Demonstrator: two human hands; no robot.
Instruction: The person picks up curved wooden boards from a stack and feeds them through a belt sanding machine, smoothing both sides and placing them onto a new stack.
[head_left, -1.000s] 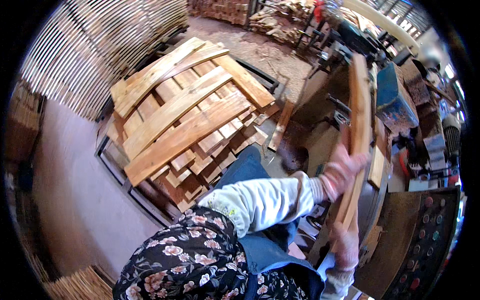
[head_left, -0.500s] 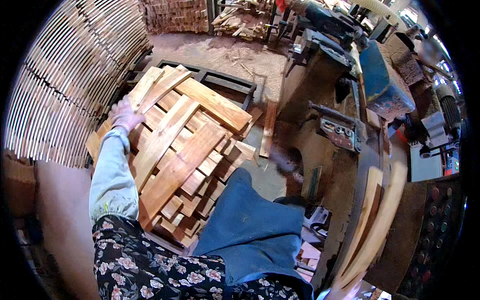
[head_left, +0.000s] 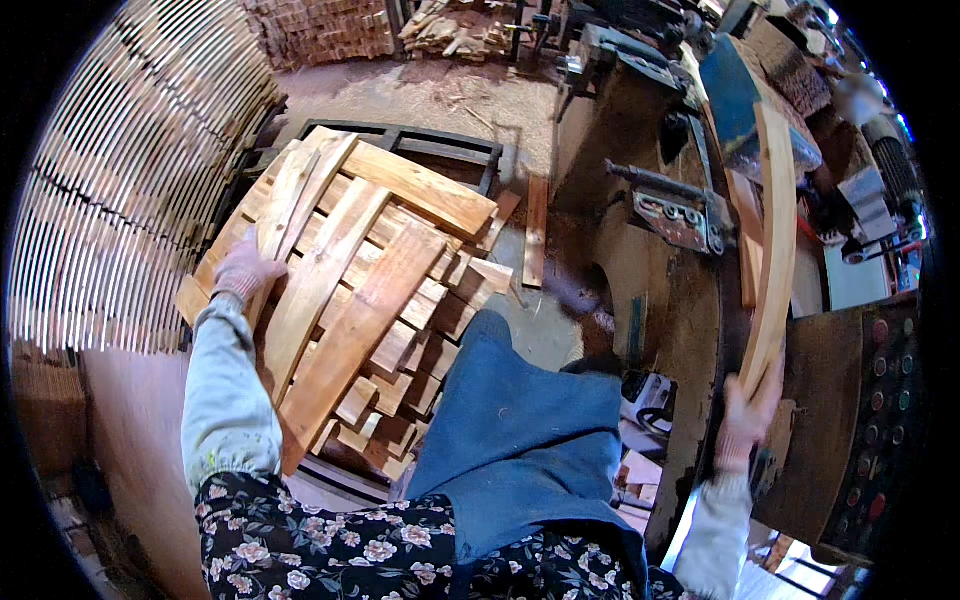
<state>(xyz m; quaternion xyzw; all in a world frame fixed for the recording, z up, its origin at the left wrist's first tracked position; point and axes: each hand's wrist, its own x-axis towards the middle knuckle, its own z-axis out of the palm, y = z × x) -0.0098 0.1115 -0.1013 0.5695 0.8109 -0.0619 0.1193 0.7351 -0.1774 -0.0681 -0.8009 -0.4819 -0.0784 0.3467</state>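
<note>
Over at the left edge of the pallet [head_left: 420, 140]: left hand [head_left: 243, 272], gloved, closed on the end of a narrow board [head_left: 283, 200] atop the heap of planks [head_left: 360, 300]. Plenty left there, piled loosely across one another. Past the blue apron [head_left: 520, 430], on the right: right hand [head_left: 748, 415] clamped round the lower end of a long plank [head_left: 775, 240], stood upright against the machine [head_left: 690, 300]. Judging by that, one plank taken off, another just gripped, most of the stack untouched.

Stacked thin slats [head_left: 120, 190] fill the left wall. Cut wood blocks [head_left: 320, 30] are piled at the far end. Sawdust-strewn floor [head_left: 440, 95]. Control panel with buttons [head_left: 885, 400] at right. Metal bracket [head_left: 680, 215] on the machine.
</note>
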